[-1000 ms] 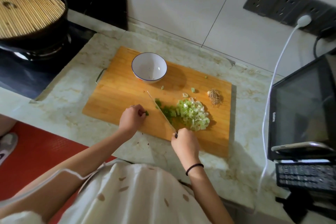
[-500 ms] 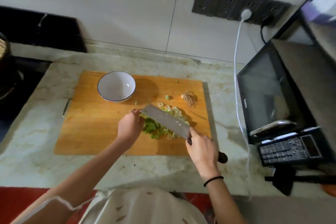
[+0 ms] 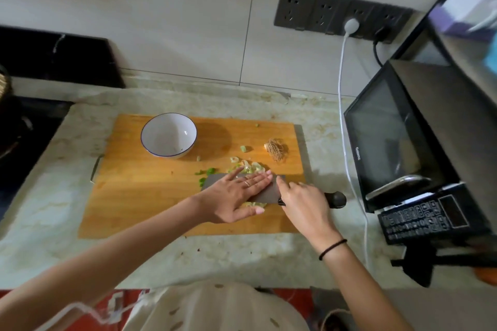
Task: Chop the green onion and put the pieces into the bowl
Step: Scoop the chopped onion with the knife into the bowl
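A wooden cutting board (image 3: 150,204) lies on the counter with an empty white bowl (image 3: 169,135) at its back left. My right hand (image 3: 301,200) grips the black handle of a cleaver (image 3: 269,192), whose blade lies flat over the pile of chopped green onion (image 3: 251,167). My left hand (image 3: 236,192) presses flat on the blade with straight fingers. Most of the pile is hidden under the blade; pieces show at its far and near edges. A few loose pieces (image 3: 205,172) lie to the left, and the cut root end (image 3: 275,148) sits at the back right.
A black microwave (image 3: 398,137) stands right of the board, with a phone (image 3: 398,183) on its handle and a white cable (image 3: 347,121) running from the wall sockets (image 3: 341,12). A dark stove (image 3: 29,140) lies left. The marble counter (image 3: 234,258) surrounds the board.
The cleaver went from cutting upright to lying flat over the pile. My left hand opened and moved onto the blade. The view swung right and up.
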A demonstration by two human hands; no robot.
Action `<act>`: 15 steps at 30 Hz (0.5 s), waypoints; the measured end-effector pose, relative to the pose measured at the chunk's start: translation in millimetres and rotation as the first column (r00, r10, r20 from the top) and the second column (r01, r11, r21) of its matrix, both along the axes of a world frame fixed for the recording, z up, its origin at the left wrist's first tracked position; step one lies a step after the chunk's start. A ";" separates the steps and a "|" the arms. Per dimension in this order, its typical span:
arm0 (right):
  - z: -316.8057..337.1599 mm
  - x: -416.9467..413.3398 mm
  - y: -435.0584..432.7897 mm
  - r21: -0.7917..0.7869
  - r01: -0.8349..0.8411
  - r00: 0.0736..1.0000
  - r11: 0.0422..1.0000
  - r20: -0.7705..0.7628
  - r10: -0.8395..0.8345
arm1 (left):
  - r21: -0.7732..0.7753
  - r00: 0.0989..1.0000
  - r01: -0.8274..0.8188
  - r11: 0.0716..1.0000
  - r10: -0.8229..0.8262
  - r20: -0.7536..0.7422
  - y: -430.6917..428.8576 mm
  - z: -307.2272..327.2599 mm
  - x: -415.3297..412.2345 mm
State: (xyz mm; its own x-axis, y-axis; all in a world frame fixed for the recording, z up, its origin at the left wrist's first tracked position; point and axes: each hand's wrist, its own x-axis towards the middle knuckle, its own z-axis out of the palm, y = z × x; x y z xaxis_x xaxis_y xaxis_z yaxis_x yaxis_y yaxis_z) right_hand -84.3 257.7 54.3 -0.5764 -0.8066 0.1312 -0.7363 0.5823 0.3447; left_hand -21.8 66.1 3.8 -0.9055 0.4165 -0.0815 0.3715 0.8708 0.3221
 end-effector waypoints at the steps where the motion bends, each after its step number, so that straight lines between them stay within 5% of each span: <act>1: 1.0 -0.7 1.2 0.003 -0.029 1.000 1.000 -0.009 0.029 | -0.007 1.000 -0.023 1.000 0.023 0.017 -5.8 -1.5 1.4; 9: -2.0 5.6 22.8 -0.064 -0.066 0.997 0.996 0.036 0.069 | -0.097 0.911 -0.222 0.970 0.242 0.335 -56.9 -7.1 17.9; 12: -0.9 9.0 27.0 -0.085 0.109 0.980 0.990 0.174 -0.093 | 0.158 0.909 -0.381 0.911 0.339 0.242 -56.9 -2.3 20.0; 15: -6.7 13.2 24.5 -0.158 0.399 0.792 0.903 0.555 -0.253 | 0.506 0.846 -0.476 0.720 0.532 0.039 -40.8 8.1 20.5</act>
